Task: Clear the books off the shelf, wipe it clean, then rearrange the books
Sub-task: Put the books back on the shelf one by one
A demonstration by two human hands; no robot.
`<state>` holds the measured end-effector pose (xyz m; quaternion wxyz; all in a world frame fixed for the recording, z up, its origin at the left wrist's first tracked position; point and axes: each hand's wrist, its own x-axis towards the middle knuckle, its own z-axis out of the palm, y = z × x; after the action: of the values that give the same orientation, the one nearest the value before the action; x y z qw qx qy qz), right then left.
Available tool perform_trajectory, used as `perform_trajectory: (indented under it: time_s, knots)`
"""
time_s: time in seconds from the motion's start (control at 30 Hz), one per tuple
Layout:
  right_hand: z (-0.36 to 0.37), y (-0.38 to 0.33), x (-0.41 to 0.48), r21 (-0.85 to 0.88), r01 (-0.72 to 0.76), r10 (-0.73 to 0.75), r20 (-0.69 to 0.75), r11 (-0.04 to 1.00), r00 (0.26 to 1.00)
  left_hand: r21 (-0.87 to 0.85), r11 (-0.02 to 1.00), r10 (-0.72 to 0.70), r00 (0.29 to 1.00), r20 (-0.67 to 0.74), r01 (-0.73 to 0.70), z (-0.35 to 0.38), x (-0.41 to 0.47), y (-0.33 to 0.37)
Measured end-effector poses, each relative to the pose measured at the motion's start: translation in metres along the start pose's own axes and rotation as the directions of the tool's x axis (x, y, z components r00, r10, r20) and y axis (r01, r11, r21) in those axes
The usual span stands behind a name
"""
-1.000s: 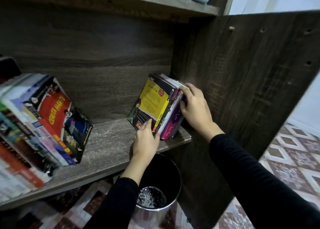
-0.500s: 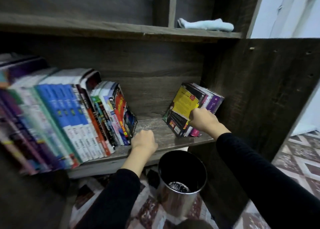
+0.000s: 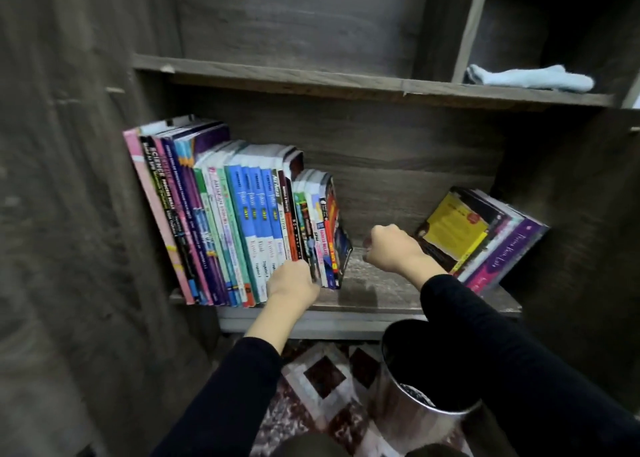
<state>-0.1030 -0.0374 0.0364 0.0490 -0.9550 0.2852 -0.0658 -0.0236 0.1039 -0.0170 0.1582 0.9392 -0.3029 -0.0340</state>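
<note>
A long row of upright books (image 3: pixel 242 221) fills the left half of the dark wooden shelf (image 3: pixel 374 290) and leans slightly left. My left hand (image 3: pixel 292 280) is at the lower ends of the spines near the row's right end, fingers curled, touching them. A small stack of books (image 3: pixel 485 238) with a yellow cover in front and a purple one at the side leans against the right side panel. My right hand (image 3: pixel 391 248) hovers curled over the bare board between the two groups and holds nothing.
A light blue cloth (image 3: pixel 530 77) lies on the upper shelf (image 3: pixel 311 82) at the right. A shiny metal bin (image 3: pixel 415 418) stands on the patterned floor (image 3: pixel 322 380) just below the shelf edge, under my right arm. Cabinet walls close in on both sides.
My right hand let go of the small leaning stack and drew left over the bare board. My left hand moved from the shelf edge to the foot of the long row. The view swung left.
</note>
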Motion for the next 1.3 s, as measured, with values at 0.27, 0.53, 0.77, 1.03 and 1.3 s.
perform_trajectory:
  time_s: [0.27,0.53,0.77,1.03,1.3]
  knots:
    - [-0.002,-0.045,0.031,0.095,0.163,-0.149,-0.136,0.982,0.979,-0.325,0.946,-0.061,0.986,-0.154,0.008,0.015,0.003,0.008]
    - [-0.005,-0.064,0.068,0.075,0.282,-0.275,-0.091,0.957,0.957,-0.526,0.848,-0.110,0.950,-0.291,-0.062,0.030,0.016,0.028]
    - [-0.010,-0.061,0.075,0.113,0.281,-0.271,-0.092,0.953,0.958,-0.691,0.716,-0.209,0.916,-0.341,-0.094,0.050,0.025,0.043]
    - [0.002,-0.061,0.077,0.115,0.242,-0.215,-0.204,0.963,0.955,-0.796,0.602,-0.362,0.865,-0.348,-0.068,0.063,0.050,0.057]
    - [0.008,-0.039,0.084,0.208,0.250,-0.168,-0.347,0.946,0.923,-0.712,0.668,-0.275,0.816,-0.509,-0.219,0.077,0.049,0.049]
